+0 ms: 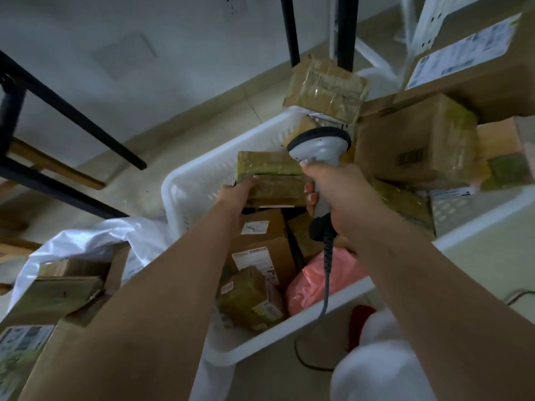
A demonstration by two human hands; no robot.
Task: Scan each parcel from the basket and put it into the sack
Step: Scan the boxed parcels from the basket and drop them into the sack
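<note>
From the head view, a taped brown parcel (270, 180) is held up over the far-left part of the white basket (199, 180), gripped at its left end by the left hand (236, 195), with what look like fingertips curled round its right end too, though whose they are can't really be told. The scanner (321, 149) is clamped in the right hand (338, 195), head aimed away toward the far side, just right of the parcel and touching or nearly so. No label can be seen on the faces shown, so the parcel probably needs to be turned until the barcode faces the scanner window, and the scanner backed off a bit, since a beam that close likely won't read. The parcel's long axis runs left to right, roughly level, broad face toward the camera. The sack (86, 238) sits near left, already holding boxes, so only a short swing left should be needed.
</note>
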